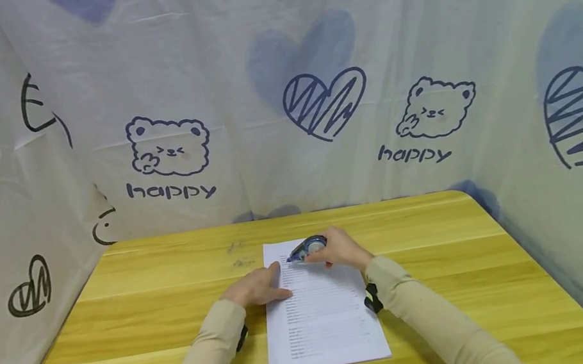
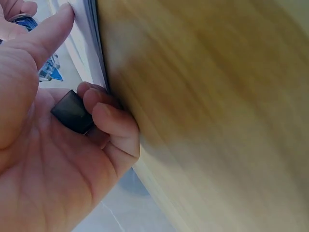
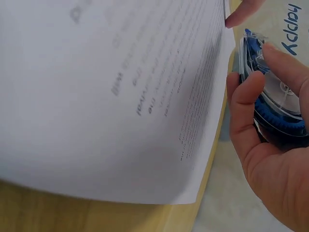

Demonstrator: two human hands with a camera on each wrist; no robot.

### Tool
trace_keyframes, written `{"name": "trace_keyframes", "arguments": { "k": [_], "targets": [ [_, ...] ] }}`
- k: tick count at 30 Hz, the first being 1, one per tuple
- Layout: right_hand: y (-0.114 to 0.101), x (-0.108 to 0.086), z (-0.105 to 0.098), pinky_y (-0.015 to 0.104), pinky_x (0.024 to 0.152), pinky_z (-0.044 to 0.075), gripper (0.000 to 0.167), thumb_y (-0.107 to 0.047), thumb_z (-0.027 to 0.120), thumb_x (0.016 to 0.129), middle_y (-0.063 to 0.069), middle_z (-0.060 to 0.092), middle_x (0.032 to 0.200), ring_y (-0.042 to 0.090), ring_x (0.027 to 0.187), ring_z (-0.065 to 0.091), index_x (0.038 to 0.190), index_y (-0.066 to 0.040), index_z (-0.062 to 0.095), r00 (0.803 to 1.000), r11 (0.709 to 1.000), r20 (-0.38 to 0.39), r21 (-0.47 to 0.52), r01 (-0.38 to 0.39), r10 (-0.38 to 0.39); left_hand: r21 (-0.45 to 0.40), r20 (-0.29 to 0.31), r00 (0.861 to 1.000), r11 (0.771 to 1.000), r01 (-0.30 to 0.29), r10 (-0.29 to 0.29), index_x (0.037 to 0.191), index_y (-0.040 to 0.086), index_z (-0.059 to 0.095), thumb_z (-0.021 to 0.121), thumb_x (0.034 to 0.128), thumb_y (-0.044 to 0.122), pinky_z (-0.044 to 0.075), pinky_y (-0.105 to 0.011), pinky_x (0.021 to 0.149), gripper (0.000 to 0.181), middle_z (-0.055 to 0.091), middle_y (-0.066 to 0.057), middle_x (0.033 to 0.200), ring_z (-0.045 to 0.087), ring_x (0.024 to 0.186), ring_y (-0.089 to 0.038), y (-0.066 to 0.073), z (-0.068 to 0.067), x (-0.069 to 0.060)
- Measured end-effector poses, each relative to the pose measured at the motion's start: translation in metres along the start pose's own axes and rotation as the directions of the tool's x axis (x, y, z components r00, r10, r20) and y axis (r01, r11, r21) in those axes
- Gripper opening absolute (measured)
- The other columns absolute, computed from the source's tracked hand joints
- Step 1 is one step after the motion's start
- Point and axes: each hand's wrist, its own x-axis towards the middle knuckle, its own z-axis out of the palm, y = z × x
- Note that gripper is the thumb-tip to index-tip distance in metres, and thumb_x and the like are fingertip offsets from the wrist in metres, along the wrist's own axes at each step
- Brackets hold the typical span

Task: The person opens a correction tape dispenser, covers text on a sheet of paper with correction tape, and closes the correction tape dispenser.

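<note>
A correction tape dispenser (image 1: 307, 247), clear with blue parts, is pinched in my right hand (image 1: 343, 248). Its tip meets or hovers just over the upper left of the printed sheets (image 1: 331, 324); I cannot tell which. From the right wrist view, thumb and fingers curl round the dispenser (image 3: 277, 113). My left hand (image 1: 254, 287) rests at the left edge of the sheets, its thumb on the paper. Against that palm, in the left wrist view, curled fingers hold a small black cap-like piece (image 2: 72, 112).
The sheets lie upright on a yellow wood-grain table (image 1: 164, 321). Faint dark marks (image 1: 241, 262) show on the tabletop left of the paper. Behind and at both sides hangs a pale cloth (image 1: 244, 145) printed with hearts and bears.
</note>
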Motion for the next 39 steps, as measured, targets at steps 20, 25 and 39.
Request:
{"name": "trace_keyframes", "arguments": {
  "k": [20,25,39],
  "targets": [
    [0.0081,0.0043,0.0041,0.027,0.064,0.054,0.024,-0.023,0.085,0.077,0.002,0.072,0.082,0.013,0.07,0.064,0.093,-0.009,0.073,0.995,0.995,0.005,-0.04,0.095,-0.095,-0.03,0.022,0.999,0.999,0.025,-0.025,0.155,0.004,0.026,0.067,0.091,0.044,0.03,-0.048,0.118,0.086,0.038,-0.019,0.154,0.037,0.142,-0.035,0.0014,-0.0022,-0.0012],
    [0.0083,0.0062,0.0028,0.026,0.065,0.053,0.026,-0.024,0.085,0.076,0.001,0.072,0.082,0.013,0.07,0.062,0.093,-0.009,0.074,0.994,0.991,0.003,-0.079,0.105,-0.105,-0.036,0.023,0.999,0.999,0.029,-0.028,0.155,0.005,0.026,0.067,0.0909,0.044,0.029,-0.048,0.118,0.086,0.037,-0.019,0.155,0.036,0.143,-0.035,0.0018,-0.002,-0.0008],
    [0.0042,0.0084,0.0024,0.024,0.062,0.05,0.026,-0.026,0.085,0.076,-0.001,0.071,0.081,0.011,0.069,0.061,0.093,-0.01,0.074,0.995,0.985,0.012,-0.139,0.103,-0.102,-0.035,0.023,0.999,0.999,0.038,-0.038,0.155,0.006,0.026,0.067,0.0907,0.045,0.03,-0.048,0.118,0.086,0.038,-0.018,0.154,0.037,0.143,-0.034,0.0032,-0.002,-0.0008]
  ]
}}
